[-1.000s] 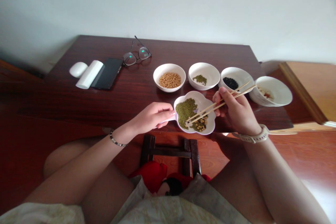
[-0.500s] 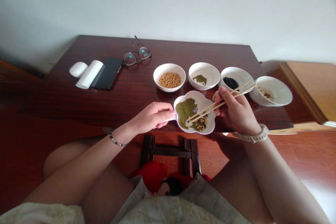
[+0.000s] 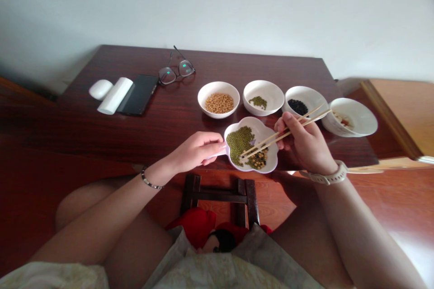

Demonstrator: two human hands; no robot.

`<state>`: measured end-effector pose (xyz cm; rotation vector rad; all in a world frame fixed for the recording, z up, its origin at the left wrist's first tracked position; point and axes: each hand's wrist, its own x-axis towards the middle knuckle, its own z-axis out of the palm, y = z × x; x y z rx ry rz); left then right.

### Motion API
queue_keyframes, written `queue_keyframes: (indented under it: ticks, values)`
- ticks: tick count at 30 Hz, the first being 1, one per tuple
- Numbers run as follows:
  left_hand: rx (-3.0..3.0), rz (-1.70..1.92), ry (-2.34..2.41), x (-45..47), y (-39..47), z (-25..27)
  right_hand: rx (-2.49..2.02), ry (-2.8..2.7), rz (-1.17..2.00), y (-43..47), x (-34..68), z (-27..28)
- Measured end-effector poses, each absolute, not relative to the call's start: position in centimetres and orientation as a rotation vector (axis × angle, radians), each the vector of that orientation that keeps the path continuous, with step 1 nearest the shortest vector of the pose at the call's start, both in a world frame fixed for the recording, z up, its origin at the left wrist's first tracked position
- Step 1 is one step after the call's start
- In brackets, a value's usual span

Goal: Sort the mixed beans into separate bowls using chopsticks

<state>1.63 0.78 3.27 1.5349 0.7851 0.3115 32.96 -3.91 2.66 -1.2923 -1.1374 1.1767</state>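
My left hand (image 3: 200, 151) is closed on the handle of a white flower-shaped dish (image 3: 267, 133) at the table's front edge. Green mung beans (image 3: 241, 141) fill the dish's left side, and a mix of yellow and dark beans (image 3: 259, 159) lies at its lower right. A pair of wooden chopsticks (image 3: 288, 131) is gripped in my right hand (image 3: 301, 140), with the tips down among the beans. Whether the tips pinch a bean is too small to tell.
Behind the dish stand white bowls of soybeans (image 3: 219, 103), mung beans (image 3: 259, 101), black beans (image 3: 297, 107) and pale and reddish pieces (image 3: 344, 120). Glasses (image 3: 176, 71), a black phone (image 3: 139, 95), a white cylinder (image 3: 115, 95) and a white rounded case (image 3: 101, 89) lie left.
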Motion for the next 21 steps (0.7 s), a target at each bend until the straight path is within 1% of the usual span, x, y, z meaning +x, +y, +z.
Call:
queue_keyframes:
  ticks: [21]
  values:
    - [1.546, 0.310, 0.800, 1.63, 0.73, 3.29, -1.297, -1.154, 1.179, -3.97, 33.05, 2.63]
